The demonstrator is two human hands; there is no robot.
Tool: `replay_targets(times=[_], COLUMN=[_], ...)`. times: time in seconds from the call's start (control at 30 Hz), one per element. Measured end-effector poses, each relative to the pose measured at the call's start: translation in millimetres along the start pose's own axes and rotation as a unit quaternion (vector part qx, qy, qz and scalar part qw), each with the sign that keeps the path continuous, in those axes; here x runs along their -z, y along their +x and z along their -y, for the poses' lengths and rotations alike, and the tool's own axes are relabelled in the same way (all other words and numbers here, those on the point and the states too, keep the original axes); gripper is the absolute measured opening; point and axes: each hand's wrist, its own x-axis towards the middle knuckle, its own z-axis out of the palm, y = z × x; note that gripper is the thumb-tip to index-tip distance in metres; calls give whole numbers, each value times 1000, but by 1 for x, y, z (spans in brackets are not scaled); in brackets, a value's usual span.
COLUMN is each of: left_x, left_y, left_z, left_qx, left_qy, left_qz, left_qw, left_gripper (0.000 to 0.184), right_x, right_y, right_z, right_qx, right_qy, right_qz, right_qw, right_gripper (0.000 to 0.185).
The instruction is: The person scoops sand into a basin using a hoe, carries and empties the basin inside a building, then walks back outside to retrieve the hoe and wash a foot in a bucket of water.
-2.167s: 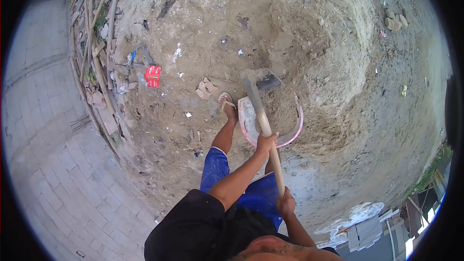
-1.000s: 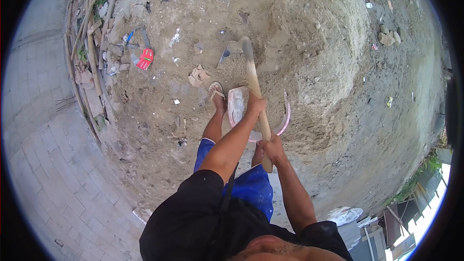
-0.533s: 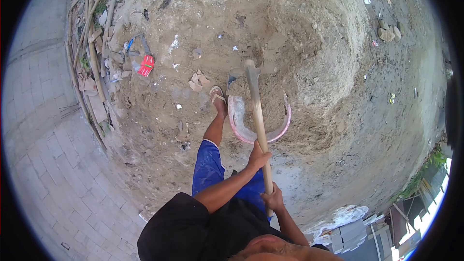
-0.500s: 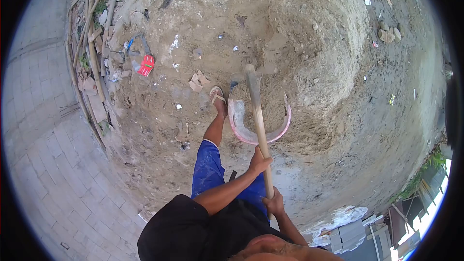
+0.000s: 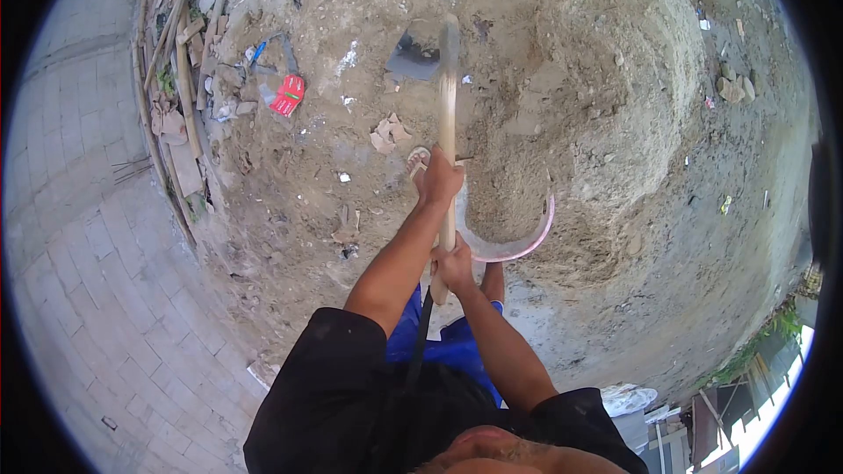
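A hoe with a pale wooden handle (image 5: 448,114) is lifted in front of me. Its dark, flat metal blade (image 5: 414,60) is at the far end. My left hand (image 5: 443,177) is closed round the middle of the handle. Nearer my body, my right hand (image 5: 454,266) grips the handle close to its butt end. A U-shaped, pink-rimmed scoop pan (image 5: 527,241) lies on the soil just right of the handle. Sandy soil sits inside its curve, and the handle and my hands hide part of its left side.
Loose sandy soil (image 5: 562,132) spreads ahead and to the right. Brick paving (image 5: 97,298) runs along the left behind wooden poles (image 5: 183,79). A red packet (image 5: 287,95) and broken pieces (image 5: 388,133) lie on the ground near my sandalled foot (image 5: 418,159).
The hoe's head has risen away from the soil by the pan, its blade now showing. Both hands have moved up and forward with the handle, still gripping it.
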Motion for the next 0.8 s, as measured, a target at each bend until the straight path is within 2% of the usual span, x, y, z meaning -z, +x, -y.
replay_targets(times=[0.1, 0.2, 0.3, 0.37, 0.43, 0.63, 0.8], left_x=[18, 5, -10, -38, -46, -58, -94], left_y=[-4, -21, -34, -31, -38, -35, -46], left_z=[14, 46, 66, 89, 96, 47, 2], left_qx=[-5, 50, 92, 25, 3, 43, 29], left_qy=[7, 53, 12, 24, 32, -43, -151], left_qz=[-33, 6, 52, 3, -24, 43, 96], left_qw=[999, 997, 994, 999, 999, 997, 983], left_gripper=[55, 64, 69, 69, 67, 59, 52], right_x=[-38, -35, -25, -15, -8, 49, 78], right_y=[4, -10, -31, -35, -41, -46, -62], right_z=[-23, -53, -49, -51, -53, 9, 22], right_qx=[-30, -84, -139, -138, -135, -111, -53], right_qy=[57, 107, 113, 115, 90, -48, -101], right_qz=[5, 46, 7, 3, 2, -21, -67], right_qw=[998, 990, 984, 984, 987, 992, 991], right_gripper=[35, 33, 29, 28, 27, 28, 29])
